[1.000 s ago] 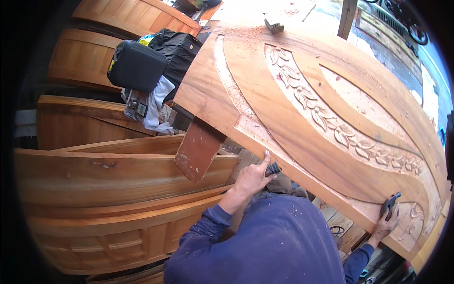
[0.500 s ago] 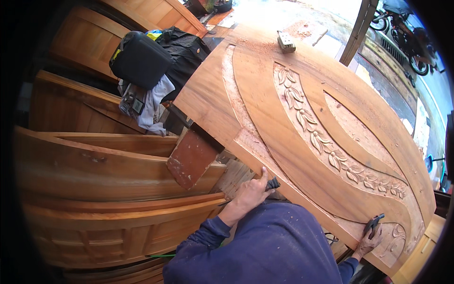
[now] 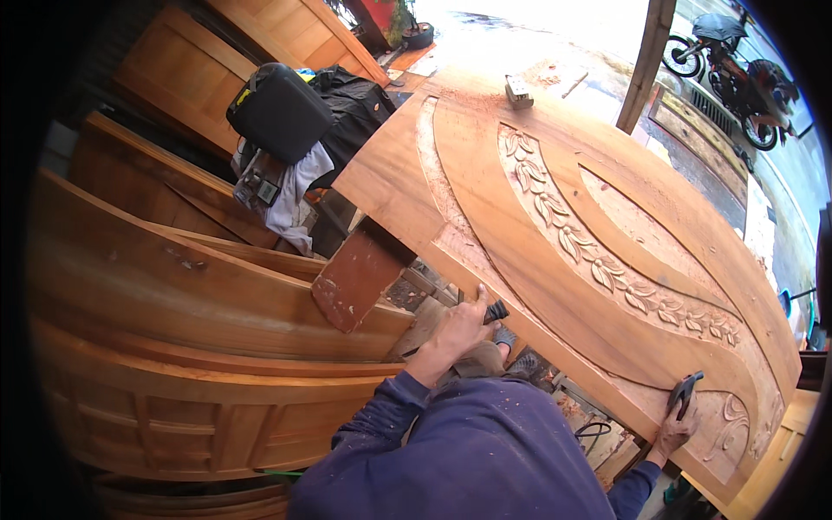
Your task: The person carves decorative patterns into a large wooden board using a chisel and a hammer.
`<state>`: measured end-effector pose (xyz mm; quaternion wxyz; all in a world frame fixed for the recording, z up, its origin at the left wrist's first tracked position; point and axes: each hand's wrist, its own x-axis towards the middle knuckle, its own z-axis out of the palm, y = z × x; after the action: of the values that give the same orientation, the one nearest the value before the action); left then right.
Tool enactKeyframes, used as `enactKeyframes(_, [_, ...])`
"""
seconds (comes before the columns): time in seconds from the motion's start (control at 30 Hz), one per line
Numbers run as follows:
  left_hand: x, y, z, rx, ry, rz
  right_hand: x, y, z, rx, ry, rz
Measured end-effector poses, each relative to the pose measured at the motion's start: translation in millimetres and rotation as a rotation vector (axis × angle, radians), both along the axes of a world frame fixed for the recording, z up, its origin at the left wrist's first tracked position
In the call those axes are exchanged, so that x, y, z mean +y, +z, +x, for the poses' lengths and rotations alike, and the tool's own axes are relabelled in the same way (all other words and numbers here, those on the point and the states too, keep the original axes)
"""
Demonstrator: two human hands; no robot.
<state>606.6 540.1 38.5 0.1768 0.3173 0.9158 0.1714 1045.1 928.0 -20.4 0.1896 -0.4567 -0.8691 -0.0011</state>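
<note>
A large carved wooden door panel (image 3: 555,286) lies in front of me, with a curved recessed band of raised leaves (image 3: 568,243). My left hand (image 3: 458,331) is at its near edge, index finger stretched along the edge. The other fingers curl around a black ribbed handle (image 3: 496,311), whose far part is hidden. Near the panel's right end, my right hand (image 3: 676,429) rests on the wood. It is closed on a dark curved tool (image 3: 685,393), whose exact kind I cannot make out.
Several wooden door panels (image 3: 225,295) stand at left. A black case (image 3: 282,113) and grey cloth (image 3: 295,186) sit beyond them. On the panel's far edge is a small block-like object (image 3: 518,92) among shavings. A wooden post (image 3: 646,65) and a motorcycle (image 3: 732,74) stand at far right.
The view has tilted, so more floor and my foot show below the panel. Both hands keep nearly the same places on the panel, each still holding its black tool.
</note>
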Motion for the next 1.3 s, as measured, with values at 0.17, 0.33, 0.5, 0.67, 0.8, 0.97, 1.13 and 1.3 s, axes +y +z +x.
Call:
enactKeyframes(0.17, [3.6, 7.1, 5.5, 0.003, 0.025, -0.102, -2.2, 0.4, -4.4, 0.021, 0.03, 0.031])
enactKeyframes(0.33, [5.7, 13.2, 8.5, -0.035, 0.038, -0.087, 8.4, -21.9, -0.9, 0.13, -0.094, -0.1])
enactKeyframes(0.5, [-2.3, -17.7, 1.6, -0.002, 0.016, -0.042, 15.0, -23.7, -29.2, 0.981, -0.095, -0.895])
enactKeyframes(0.67, [1.8, -0.6, -3.6, -0.035, -0.024, -0.073, -61.8, 48.6, -143.2, 1.253, -0.073, -1.12])
enactKeyframes(0.8, [-24.1, -16.3, -8.4, -0.022, -0.033, 0.043, -99.2, 48.0, -216.4, 1.142, 0.114, -1.197])
enactKeyframes(0.97, [-75.0, 3.5, -18.8, -0.137, 0.002, 0.168, -122.4, 25.0, -286.8, 0.941, 0.284, -1.189])
enactKeyframes(1.13, [-145.3, 29.7, -32.2, -0.163, 0.154, 0.335, -132.9, -0.5, -303.9, 0.952, 0.283, -1.092])
enactKeyframes(1.3, [-199.6, 42.3, -70.3, -0.141, 0.327, 0.213, -140.0, 15.0, -307.7, 1.068, 0.197, -1.096])
